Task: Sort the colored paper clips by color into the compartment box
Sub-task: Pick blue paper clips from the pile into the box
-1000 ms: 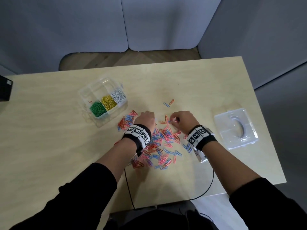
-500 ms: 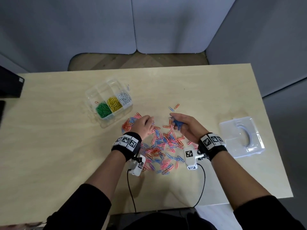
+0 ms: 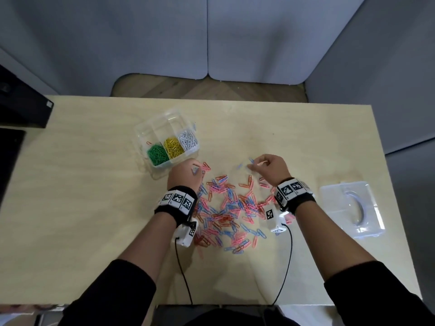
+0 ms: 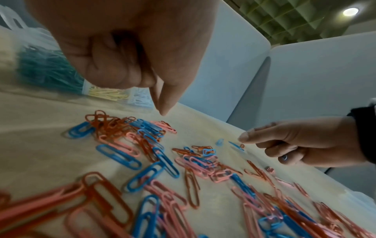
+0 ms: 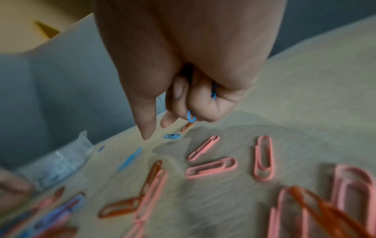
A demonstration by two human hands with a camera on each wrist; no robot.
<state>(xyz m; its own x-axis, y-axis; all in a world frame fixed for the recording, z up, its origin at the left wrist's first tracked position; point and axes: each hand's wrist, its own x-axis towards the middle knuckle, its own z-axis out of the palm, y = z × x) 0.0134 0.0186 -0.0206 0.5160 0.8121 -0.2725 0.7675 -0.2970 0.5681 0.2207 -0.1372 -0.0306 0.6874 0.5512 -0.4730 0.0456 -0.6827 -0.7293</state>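
So the loose paper clips (image 3: 231, 211), a mix of blue, pink and orange-red, are spread out in a messy pile on the light wooden table (image 3: 82, 208), right between the two wrists. The compartment box (image 3: 150, 128) sits just up and left of the pile, clear plastic, with green clips (image 3: 157, 154), yellow clips (image 3: 173, 147) and white clips (image 3: 187, 140) each in their own front slot. One lone reddish clip (image 3: 148, 143) sits in a back slot behind the green ones.

Right hand (image 3: 270, 169) is at the far edge of the pile, its lower fingers curled around a few blue clips (image 5: 191, 116) tucked into the palm, while the thumb and index finger point down at a small blue clip (image 5: 172, 136) lying on the table. They're close to it but apart from it, as far as I can see.

Left hand (image 3: 184, 174) hovers over the left end of the pile, just beside the box. Fingers are curled in with thumb and index tips together pointing down; can't tell if anything's pinched in there.

Off to the right there's the clear lid (image 3: 350, 208) lying flat, well apart from the pile.
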